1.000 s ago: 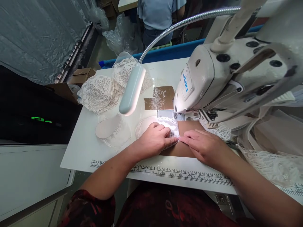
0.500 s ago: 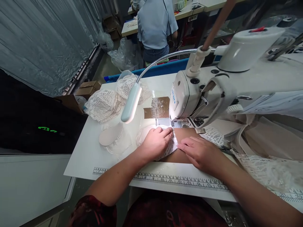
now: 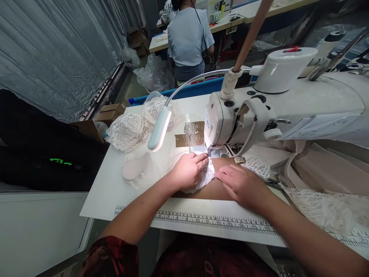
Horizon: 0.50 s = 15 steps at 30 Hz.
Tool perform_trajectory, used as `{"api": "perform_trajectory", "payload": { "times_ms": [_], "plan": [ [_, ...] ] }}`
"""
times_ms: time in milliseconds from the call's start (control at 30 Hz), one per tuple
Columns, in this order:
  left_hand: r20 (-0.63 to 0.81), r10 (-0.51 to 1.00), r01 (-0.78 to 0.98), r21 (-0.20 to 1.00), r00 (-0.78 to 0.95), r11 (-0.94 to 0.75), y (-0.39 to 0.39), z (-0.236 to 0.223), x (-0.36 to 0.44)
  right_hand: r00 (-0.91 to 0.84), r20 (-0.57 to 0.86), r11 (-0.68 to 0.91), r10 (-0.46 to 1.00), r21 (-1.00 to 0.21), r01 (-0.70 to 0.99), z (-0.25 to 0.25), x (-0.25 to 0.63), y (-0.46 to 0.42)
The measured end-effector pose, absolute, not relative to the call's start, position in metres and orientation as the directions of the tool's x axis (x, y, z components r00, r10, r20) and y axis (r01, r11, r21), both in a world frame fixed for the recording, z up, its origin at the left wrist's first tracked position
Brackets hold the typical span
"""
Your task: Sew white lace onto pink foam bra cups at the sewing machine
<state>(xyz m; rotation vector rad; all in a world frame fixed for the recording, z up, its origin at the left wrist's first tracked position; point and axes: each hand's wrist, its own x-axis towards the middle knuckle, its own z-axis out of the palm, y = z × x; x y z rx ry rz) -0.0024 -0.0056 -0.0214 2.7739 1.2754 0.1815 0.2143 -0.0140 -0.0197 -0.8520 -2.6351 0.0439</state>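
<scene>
A white lace bra cup [image 3: 208, 176] lies under the sewing machine's needle area [image 3: 208, 149], its upper edge at the presser foot. My left hand [image 3: 188, 170] rests over the cup, fingers together and pressing the lace close to the foot; part of the cup is hidden beneath it. At the cup's right edge, my right hand [image 3: 241, 185] pinches the lace between thumb and forefinger. Both hands are on or beside a brown covering [image 3: 217, 191] on the table. The white sewing machine [image 3: 220, 119] stands just beyond them.
Lace cups in stacks [image 3: 127, 132] and a loose beige cup [image 3: 135, 166] lie at left. A lamp [image 3: 160, 129] on a bendable neck hangs above the table. More lace and beige fabric [image 3: 325, 204] lies at right. A person [image 3: 187, 38] sits beyond.
My view has tilted up, showing more of the machine. My left fingers have moved from near my right fingertips up to the presser foot; my right hand stays at the lace edge.
</scene>
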Motion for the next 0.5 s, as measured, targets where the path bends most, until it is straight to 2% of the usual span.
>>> {"api": "perform_trajectory", "payload": {
  "times_ms": [167,333,500],
  "plan": [
    [0.046,0.747,0.743,0.072,0.664,-0.665,0.008,-0.017,-0.008,-0.715,0.352,0.782,0.603,-0.088,0.617,-0.024,0.209,-0.010],
    [0.056,0.734,0.733,0.037,0.677,-0.679,0.017,-0.013,-0.012,-0.696,0.301,0.743,0.652,-0.073,0.665,-0.029,0.206,-0.007],
    [0.136,0.692,0.685,0.095,0.709,-0.722,0.008,-0.016,-0.013,-0.683,0.338,0.746,0.647,-0.095,0.659,-0.031,0.207,-0.005]
  ]
}}
